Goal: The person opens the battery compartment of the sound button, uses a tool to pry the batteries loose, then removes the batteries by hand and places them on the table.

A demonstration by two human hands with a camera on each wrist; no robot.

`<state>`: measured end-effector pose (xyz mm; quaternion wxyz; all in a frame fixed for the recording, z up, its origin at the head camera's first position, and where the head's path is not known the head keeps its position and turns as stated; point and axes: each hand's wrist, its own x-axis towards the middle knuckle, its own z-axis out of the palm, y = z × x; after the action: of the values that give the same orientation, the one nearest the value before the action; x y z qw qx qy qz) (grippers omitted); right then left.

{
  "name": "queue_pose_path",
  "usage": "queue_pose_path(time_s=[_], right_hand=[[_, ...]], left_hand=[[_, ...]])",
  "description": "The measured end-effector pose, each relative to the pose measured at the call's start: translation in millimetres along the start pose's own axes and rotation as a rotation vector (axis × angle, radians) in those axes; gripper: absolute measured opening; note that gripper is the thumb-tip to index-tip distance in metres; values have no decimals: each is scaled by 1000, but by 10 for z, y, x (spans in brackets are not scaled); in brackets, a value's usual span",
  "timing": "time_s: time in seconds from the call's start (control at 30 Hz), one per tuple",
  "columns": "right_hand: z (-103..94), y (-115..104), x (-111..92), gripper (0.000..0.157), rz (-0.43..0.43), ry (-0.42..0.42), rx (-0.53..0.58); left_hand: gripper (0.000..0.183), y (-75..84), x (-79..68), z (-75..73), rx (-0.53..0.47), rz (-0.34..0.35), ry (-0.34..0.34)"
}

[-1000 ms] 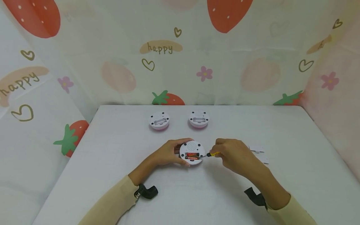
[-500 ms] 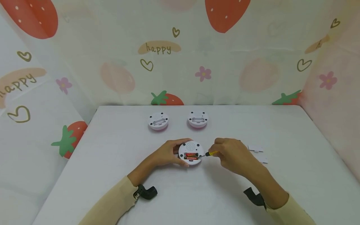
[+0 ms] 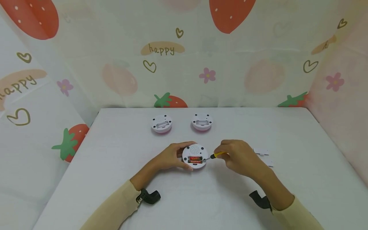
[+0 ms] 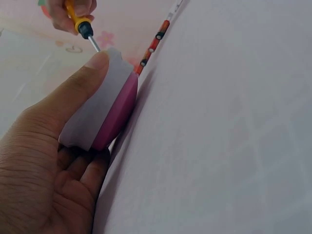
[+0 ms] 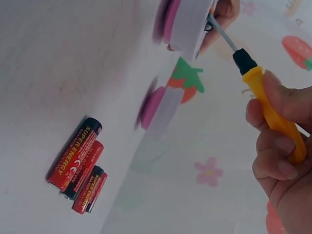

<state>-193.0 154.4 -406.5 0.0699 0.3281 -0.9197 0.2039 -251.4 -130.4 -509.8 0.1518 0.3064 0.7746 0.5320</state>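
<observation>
My left hand (image 3: 169, 156) grips a round white device with a pink underside (image 3: 194, 149) by its left edge, thumb in front and fingers behind. Its perforated face is turned up, and two red batteries (image 3: 195, 159) lie in the open compartment. The right hand (image 3: 240, 156) holds a yellow-handled screwdriver (image 3: 219, 154). In the right wrist view the screwdriver's handle (image 5: 278, 114) lies between thumb and curled fingers, and its metal shaft (image 5: 223, 33) reaches the compartment's end. From the left wrist view, the thumb (image 4: 80, 90) presses on the device's white rim (image 4: 95, 109).
Two similar round devices (image 3: 161, 121) (image 3: 202, 119) stand farther back, their battery compartments bare. Small white covers (image 3: 261, 151) lie beyond the right hand. Several red and black batteries (image 5: 75, 153) lie on the table in the right wrist view. A patterned cloth backdrop (image 3: 178, 80) rises behind the table.
The right hand has risen slightly, tilting the screwdriver's handle a little, while its tip stays at the compartment's right end. The left hand keeps its grip on the device.
</observation>
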Motion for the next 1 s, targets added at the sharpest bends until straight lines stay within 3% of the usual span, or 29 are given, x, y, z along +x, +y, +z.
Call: queue_pose_path(time_s=[0.73, 1.0], right_hand=[[26, 224, 12, 16, 64, -8, 185], [17, 240, 9, 16, 160, -52, 205]], left_hand=[[94, 20, 3, -6, -9, -11, -3], [94, 24, -6, -5, 15, -25, -5]])
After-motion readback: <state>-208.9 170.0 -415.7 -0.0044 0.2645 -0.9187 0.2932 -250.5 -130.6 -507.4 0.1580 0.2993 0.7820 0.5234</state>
